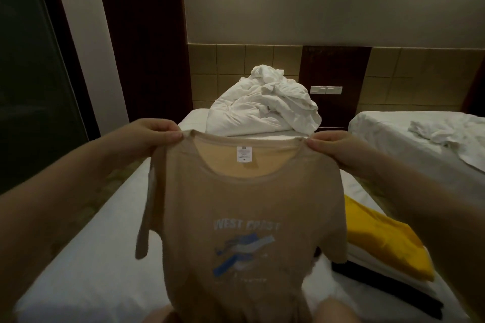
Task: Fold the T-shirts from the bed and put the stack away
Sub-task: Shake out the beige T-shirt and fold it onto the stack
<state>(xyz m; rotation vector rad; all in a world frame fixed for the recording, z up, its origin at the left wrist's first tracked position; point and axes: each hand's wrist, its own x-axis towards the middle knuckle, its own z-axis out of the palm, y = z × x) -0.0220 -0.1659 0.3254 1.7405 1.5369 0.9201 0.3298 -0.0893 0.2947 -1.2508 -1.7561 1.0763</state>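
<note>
While our left hand point(154, 134) pinches one shoulder of the tan cotton T-shirt with a blue-and-white chest print point(246, 217) between thumb and curled fingers, our right hand point(338, 148) pinches the other shoulder likewise. We hold it up by the collar, front toward us, hanging over the white-sheeted bed point(86, 257). Beside it to the right lies a folded stack topped by a yellow shirt point(385, 238). Beyond, a crumpled white duvet point(262, 110) heaps near the headboard.
</note>
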